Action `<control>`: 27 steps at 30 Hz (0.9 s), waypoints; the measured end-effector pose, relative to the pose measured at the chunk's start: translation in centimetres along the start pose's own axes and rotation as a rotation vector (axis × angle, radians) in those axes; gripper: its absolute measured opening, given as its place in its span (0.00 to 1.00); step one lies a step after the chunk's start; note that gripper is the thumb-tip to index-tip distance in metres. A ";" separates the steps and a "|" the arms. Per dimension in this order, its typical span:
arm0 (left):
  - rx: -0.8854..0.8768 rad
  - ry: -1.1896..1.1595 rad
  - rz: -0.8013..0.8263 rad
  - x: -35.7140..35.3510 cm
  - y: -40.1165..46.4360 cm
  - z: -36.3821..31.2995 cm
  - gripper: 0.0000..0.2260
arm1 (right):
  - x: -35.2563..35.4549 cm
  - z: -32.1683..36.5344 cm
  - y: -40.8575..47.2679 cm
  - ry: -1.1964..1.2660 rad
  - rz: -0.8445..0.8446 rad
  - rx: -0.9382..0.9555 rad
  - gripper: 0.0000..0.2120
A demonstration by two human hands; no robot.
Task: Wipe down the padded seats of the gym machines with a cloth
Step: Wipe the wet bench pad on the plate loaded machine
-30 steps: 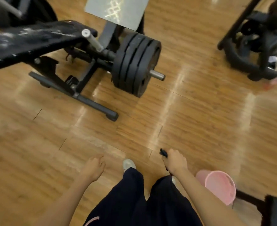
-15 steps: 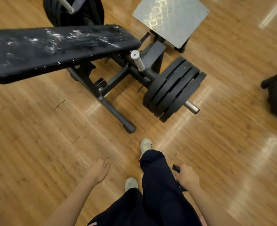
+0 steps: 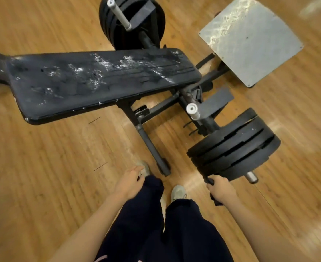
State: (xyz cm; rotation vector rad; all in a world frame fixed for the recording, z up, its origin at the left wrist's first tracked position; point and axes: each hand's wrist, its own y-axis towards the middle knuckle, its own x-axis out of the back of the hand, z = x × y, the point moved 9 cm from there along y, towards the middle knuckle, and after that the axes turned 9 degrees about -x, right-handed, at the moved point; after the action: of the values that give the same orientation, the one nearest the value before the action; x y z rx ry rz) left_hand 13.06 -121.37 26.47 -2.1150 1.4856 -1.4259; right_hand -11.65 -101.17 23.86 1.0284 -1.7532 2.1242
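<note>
Dark cloth [image 3: 211, 183] is bunched in the right hand [image 3: 222, 190], whose fingers curl round it low beside the hip; only its ends show. The left hand [image 3: 130, 179] hangs loosely curled, holding nothing. Just beyond the feet juts the frame's floor bar [image 3: 152, 146], an easy thing to trip over on stepping in, and the stacked weight plates [image 3: 233, 146] sit just past the right hand (a careless swing could knock knuckles there). Farther off, up and left of both hands, lies the padded bench seat [image 3: 99, 82], scuffed and cracked, where a wiping cloth might snag. It is well apart from either hand.
</note>
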 end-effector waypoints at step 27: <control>-0.448 0.083 0.012 24.4 22.9 -8.4 0.21 | 13.9 30.3 8.8 0.460 -0.102 0.029 0.09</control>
State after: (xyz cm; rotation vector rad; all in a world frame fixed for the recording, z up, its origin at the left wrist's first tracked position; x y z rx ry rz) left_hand -6.89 -149.15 31.14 -2.3017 2.0036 -1.2816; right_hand -15.24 -135.29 27.26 0.5571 -1.4213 2.1127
